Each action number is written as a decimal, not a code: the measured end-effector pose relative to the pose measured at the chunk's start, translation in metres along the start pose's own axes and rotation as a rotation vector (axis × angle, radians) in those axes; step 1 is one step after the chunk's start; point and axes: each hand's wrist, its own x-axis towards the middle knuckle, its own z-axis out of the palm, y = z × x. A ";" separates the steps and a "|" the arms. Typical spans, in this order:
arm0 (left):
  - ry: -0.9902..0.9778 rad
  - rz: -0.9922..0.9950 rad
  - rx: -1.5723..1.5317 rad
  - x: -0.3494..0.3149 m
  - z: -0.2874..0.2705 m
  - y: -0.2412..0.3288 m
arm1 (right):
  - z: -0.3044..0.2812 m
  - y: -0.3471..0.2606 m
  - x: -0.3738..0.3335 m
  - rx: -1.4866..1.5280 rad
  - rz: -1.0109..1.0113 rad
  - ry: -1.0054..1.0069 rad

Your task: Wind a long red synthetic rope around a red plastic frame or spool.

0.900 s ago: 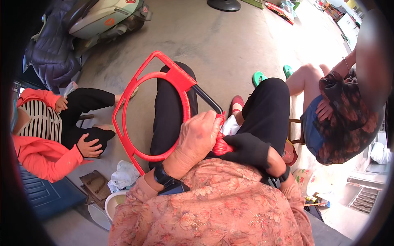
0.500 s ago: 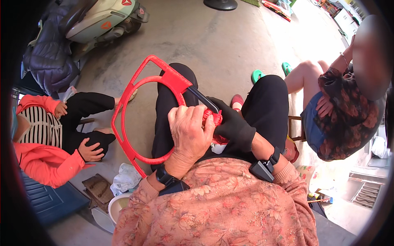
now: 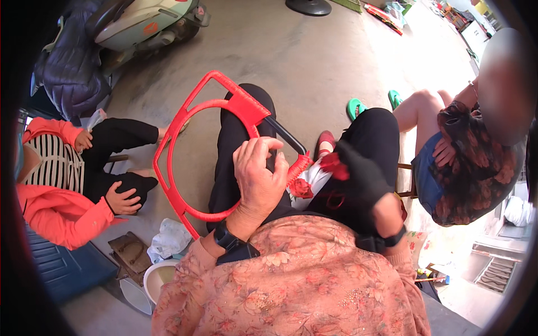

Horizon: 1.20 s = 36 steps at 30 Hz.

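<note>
On my lap rests a frame [image 3: 250, 112] with a round ring inside a pointed outline, mostly wrapped in red strip. A stretch of bare black bar shows between its wrapped corner and a red wound end. My bare left hand [image 3: 260, 173] is closed round the frame beside that wound end, thumb and forefinger pinched near it. Off to its right, my right hand [image 3: 361, 176], in a black glove, is smeared by motion. A bundle of red strip [image 3: 334, 166] shows at its fingertips. Below lies white material with a red rose pattern [image 3: 302, 189].
A person in a coral jacket [image 3: 61, 218] sits at left, another in a dark flowered top [image 3: 476, 162] at right. A scooter [image 3: 148, 28] stands at the far left. Near my left elbow are a white bucket [image 3: 154, 283] and a plastic bag [image 3: 169, 241].
My right hand has moved away from the frame to the right, with the red bundle at its fingers. The wound red end is now uncovered. My left hand keeps its hold.
</note>
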 end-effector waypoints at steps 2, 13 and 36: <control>0.002 -0.008 -0.026 0.002 0.000 0.002 | -0.031 0.014 -0.019 0.159 0.042 0.164; 0.031 0.003 -0.113 0.002 0.000 -0.001 | -0.067 0.039 -0.066 0.446 0.079 -0.199; 0.002 0.032 0.005 0.005 -0.002 0.004 | 0.053 -0.026 0.066 1.056 0.097 -0.115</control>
